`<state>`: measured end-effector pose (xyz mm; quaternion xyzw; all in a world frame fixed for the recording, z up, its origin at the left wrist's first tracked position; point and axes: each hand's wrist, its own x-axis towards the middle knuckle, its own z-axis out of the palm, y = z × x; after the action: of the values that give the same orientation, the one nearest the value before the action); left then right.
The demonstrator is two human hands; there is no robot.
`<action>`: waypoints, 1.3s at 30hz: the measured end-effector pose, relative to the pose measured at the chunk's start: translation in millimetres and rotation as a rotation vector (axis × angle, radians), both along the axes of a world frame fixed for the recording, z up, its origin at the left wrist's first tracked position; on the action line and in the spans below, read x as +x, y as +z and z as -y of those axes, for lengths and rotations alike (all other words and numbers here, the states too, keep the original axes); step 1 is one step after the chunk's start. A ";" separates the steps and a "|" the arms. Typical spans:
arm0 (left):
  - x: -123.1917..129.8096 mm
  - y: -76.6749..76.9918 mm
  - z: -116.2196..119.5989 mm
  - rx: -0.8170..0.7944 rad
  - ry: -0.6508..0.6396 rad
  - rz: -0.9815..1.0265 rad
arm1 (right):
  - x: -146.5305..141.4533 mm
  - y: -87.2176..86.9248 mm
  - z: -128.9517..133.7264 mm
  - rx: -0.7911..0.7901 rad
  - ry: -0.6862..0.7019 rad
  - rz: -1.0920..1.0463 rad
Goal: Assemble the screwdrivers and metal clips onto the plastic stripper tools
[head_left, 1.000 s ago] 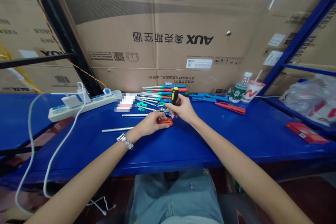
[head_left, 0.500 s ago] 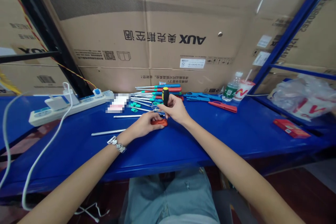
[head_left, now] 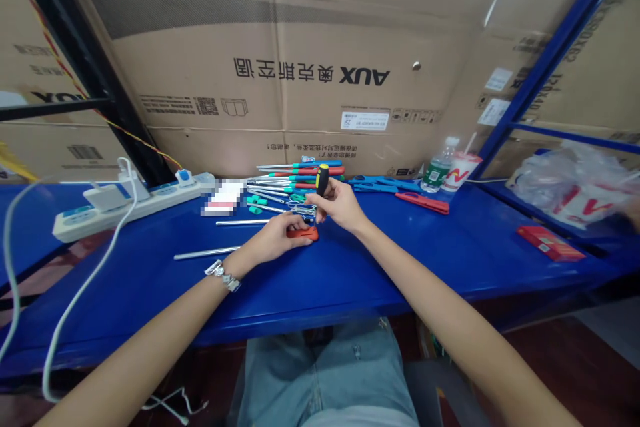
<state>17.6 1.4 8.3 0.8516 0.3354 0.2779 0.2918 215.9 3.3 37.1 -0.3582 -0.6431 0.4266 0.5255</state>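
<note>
My left hand [head_left: 277, 237] is closed around an orange handle piece [head_left: 312, 233] lying on the blue table, its slotted end showing past the fingers. In my right hand [head_left: 344, 207] is a screwdriver [head_left: 323, 177] with a black and yellow grip, pinched between the fingers and tilted, just above the orange piece. Most of its shaft is hidden by the fingers, and I cannot tell whether its tip touches the piece. Beside my left hand lie two metal rods [head_left: 206, 253]. Behind both hands are long tools with blue, red and green handles [head_left: 325, 171] and small green pieces [head_left: 257, 201].
A white power strip [head_left: 145, 200] with cables stands at the left. At the back right are blue tools [head_left: 383, 183], a red-handled tool [head_left: 424, 203], a bottle [head_left: 440, 170] and a cup [head_left: 463, 172]. A red box [head_left: 549, 243] lies farther right. Cardboard [head_left: 310, 27] closes off the back.
The screwdriver's grip has tilted to the right, and my right hand has shifted slightly right with it. My left hand stays on the orange piece.
</note>
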 end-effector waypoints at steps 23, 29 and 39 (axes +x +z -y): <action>-1.6 -1.1 -0.2 -0.016 -0.009 0.003 | -9.3 -2.9 8.3 -0.036 -0.004 -0.037; -1.6 -3.5 -1.9 -0.018 0.017 -0.031 | 5.2 4.8 9.9 -0.133 0.248 0.017; -1.1 -2.4 -0.5 -0.009 0.008 0.000 | -13.1 -5.0 4.4 0.010 -0.008 -0.039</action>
<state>16.5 1.8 5.8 0.8489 0.3401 0.2774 0.2944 202.8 -1.1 32.0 -0.3501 -0.6333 0.4280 0.5414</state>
